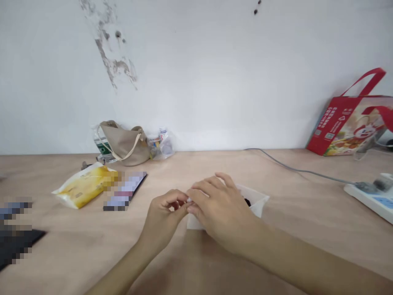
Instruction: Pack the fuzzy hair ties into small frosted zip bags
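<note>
Both of my hands meet low over the wooden tabletop (pixel 172 270). Between the fingertips of my left hand (pixel 162 217) and my right hand (pixel 222 211) shows a small white object (pixel 189 200), mostly hidden by my fingers. My right hand lies partly in front of a white translucent plastic box (pixel 258 203). A dark item (pixel 247 201) shows inside that box, too hidden to name.
A yellow-and-white pouch (pixel 84 185) and a pixelated flat item (pixel 125 191) lie left of my hands. A beige bag (pixel 124 143) and a plastic bag (pixel 161 145) stand by the wall. To the right are a red gift bag (pixel 350 123), a white power strip (pixel 373 198) and its grey cable (pixel 301 169).
</note>
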{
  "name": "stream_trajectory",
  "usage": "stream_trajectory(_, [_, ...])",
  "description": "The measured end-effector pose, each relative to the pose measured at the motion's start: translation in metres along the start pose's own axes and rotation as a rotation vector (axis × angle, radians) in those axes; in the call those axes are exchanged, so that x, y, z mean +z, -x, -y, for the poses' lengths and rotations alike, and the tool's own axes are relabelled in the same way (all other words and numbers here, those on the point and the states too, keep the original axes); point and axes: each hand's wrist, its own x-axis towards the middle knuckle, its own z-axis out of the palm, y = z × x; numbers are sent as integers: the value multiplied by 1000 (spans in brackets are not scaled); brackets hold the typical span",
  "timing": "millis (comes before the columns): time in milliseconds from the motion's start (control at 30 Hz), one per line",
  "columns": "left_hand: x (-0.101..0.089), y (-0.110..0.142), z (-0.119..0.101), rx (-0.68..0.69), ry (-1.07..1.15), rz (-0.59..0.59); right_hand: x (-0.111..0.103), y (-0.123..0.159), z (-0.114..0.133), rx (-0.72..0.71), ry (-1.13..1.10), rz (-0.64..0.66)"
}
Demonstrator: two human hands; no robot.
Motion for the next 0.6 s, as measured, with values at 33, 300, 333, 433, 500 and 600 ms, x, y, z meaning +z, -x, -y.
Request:
stream_trajectory(33, [-2, 1, -2, 31, -47, -3, 4, -3, 1, -26, 36, 39])
stream_trajectory(300, [-28, -13, 16, 37, -147, -91, -15, 51, -70, 87, 235, -89])
stream_trajectory(333, [-32, -16, 20, 35, -130, -67, -21, 63, -78, 106, 273, -101])
stream_trajectory(433, [-42, -17, 24, 43, -110, 167, -35, 93, -86, 94, 294, -101])
stream_trajectory(500, [-40, -10, 21, 37, -124, 290, -36, 106, -77, 73, 272, -86])
stream_trajectory(600, [-20, 6, 14, 19, -298, 275, -21, 110, -54, 85, 216, -69])
